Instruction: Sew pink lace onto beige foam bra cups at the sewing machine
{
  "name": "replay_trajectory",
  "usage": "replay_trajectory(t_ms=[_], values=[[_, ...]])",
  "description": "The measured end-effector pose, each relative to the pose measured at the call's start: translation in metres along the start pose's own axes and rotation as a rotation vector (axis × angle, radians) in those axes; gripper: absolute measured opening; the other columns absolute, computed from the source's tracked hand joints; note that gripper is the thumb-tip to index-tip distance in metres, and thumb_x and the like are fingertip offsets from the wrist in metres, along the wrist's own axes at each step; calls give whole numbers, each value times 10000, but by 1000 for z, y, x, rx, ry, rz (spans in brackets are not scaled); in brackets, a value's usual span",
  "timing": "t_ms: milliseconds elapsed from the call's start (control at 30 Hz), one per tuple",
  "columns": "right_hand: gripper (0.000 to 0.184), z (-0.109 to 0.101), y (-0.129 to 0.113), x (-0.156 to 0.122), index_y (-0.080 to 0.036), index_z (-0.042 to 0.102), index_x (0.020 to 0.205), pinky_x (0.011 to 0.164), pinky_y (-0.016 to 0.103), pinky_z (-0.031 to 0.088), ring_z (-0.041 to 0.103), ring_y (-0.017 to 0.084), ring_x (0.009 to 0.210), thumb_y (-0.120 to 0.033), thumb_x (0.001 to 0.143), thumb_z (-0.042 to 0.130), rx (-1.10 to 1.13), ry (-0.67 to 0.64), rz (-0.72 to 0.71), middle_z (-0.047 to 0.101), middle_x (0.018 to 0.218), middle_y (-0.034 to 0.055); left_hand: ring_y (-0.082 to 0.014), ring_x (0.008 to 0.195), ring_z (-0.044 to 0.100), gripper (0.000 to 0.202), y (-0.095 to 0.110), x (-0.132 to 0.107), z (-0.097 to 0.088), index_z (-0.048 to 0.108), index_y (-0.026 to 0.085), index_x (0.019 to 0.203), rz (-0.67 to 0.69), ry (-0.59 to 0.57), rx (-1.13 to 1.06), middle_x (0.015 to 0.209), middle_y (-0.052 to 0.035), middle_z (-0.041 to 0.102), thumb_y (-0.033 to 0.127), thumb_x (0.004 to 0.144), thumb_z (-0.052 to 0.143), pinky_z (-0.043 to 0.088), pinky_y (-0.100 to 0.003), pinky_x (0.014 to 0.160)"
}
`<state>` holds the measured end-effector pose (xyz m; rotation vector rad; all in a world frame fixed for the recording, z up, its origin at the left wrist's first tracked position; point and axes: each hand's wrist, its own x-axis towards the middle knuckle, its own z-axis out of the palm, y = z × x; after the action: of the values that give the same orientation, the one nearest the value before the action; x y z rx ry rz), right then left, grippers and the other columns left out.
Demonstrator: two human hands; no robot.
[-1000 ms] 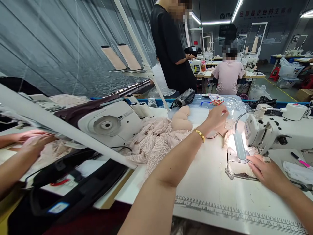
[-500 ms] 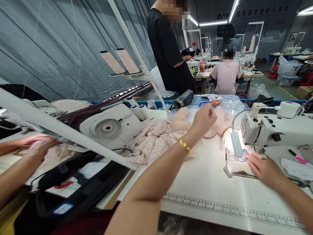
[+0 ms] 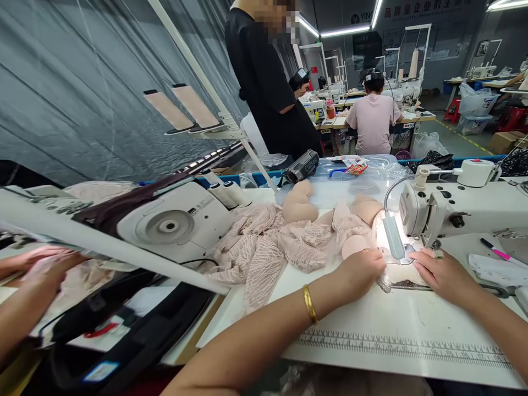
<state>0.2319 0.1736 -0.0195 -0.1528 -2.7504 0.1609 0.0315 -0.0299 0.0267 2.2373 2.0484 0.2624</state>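
Note:
My left hand (image 3: 363,270), with a gold bangle on the wrist, rests on the white table beside the sewing machine's needle area, fingers curled on the edge of the pink lace fabric (image 3: 284,245). My right hand (image 3: 443,275) lies flat on the table just right of the needle plate, fingers pressed down on a thin dark lace strip (image 3: 406,284). The white sewing machine (image 3: 457,209) stands over both, its small lamp (image 3: 390,242) lit. Foam bra cups (image 3: 299,206) lie behind the lace.
A second sewing machine (image 3: 173,223) with thread spools sits at the left, where another person's hands (image 3: 41,269) hold fabric. A printed ruler (image 3: 396,349) runs along the table's front edge. A pink pen (image 3: 495,252) lies at the right. Two people work further back.
My left hand came back from the far side of the table to the needle area, and the pink lace with a bra cup now lies spread beside the machine. My right hand stayed put.

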Motion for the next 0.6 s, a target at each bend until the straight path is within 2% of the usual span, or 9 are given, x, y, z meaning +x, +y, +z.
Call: replay_trajectory(t_ms=[67, 167, 333, 467, 600], values=[[337, -2, -2, 1, -240, 695, 1126, 649, 340, 495, 622, 231, 748, -275, 1098, 360, 7, 14, -19, 736, 979, 67, -162, 751, 559, 208, 3, 13, 11, 552, 172, 725, 77, 49, 4, 877, -39, 642, 16, 858, 582, 407, -280, 640], [333, -5, -4, 3, -242, 695, 1084, 657, 339, 497, 629, 238, 771, -267, 1100, 363, 24, 17, -18, 737, 943, 61, -179, 781, 572, 213, 4, 29, 27, 577, 168, 704, 143, 173, 53, 831, -43, 645, 37, 871, 596, 435, -292, 697], [331, -7, -5, 4, -261, 691, 1037, 649, 339, 474, 619, 236, 750, -257, 1098, 365, 34, 19, -25, 725, 893, 42, -181, 800, 591, 171, 3, 39, 34, 642, 158, 896, 132, 358, 87, 881, -55, 671, 23, 920, 540, 469, -299, 750], [341, -7, -5, 3, -265, 700, 1057, 631, 335, 469, 625, 237, 740, -263, 1096, 362, 38, 6, 2, 705, 844, 38, -178, 755, 570, 170, 6, 40, 35, 627, 165, 894, 98, 417, 78, 843, -48, 637, 27, 919, 532, 473, -300, 716], [352, -6, -4, 2, -268, 705, 1088, 651, 343, 488, 641, 238, 755, -287, 1101, 354, 45, -18, 12, 723, 910, 49, -185, 779, 579, 184, 7, 49, 40, 614, 179, 860, 76, 420, -11, 844, -44, 636, 28, 922, 532, 495, -318, 744]])
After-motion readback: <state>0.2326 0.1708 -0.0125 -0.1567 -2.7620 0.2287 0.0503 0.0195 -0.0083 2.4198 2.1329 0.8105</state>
